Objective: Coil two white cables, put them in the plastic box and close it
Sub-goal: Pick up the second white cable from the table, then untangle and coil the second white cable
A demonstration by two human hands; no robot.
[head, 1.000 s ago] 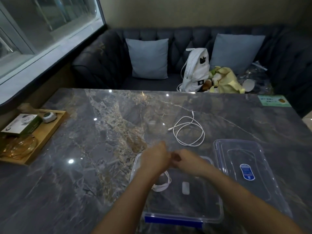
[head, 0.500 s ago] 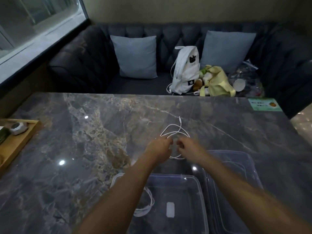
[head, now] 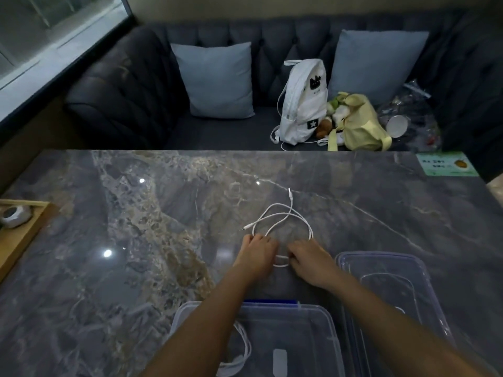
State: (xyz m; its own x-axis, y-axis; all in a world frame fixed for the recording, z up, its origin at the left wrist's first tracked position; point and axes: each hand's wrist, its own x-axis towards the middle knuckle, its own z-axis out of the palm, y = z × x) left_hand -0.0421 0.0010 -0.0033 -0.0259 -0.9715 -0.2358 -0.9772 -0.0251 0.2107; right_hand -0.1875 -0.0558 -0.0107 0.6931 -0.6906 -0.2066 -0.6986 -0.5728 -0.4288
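head view: a dark marble tabletop fills the frame, with a tufted dark sofa behind it carrying two pale blue cushions, a white backpack and a yellow bag. a wooden tray sits at the left edge, a green card at the far right corner.

both hands are down on the tabletop just past the plastic box. the left hand has its fingers curled onto the near left side of the loose white cable; the right hand has its fingers bent onto the near right side, and a small loop of cable shows between the two hands. how tightly either one pinches the cord cannot be told. the rest of that cable lies in open loops further out, both plugs free on the stone.

the box stands open at the near edge, and a coiled cable lies inside along its left wall, partly hidden by the left forearm. the clear lid lies flat just to the right of the box.
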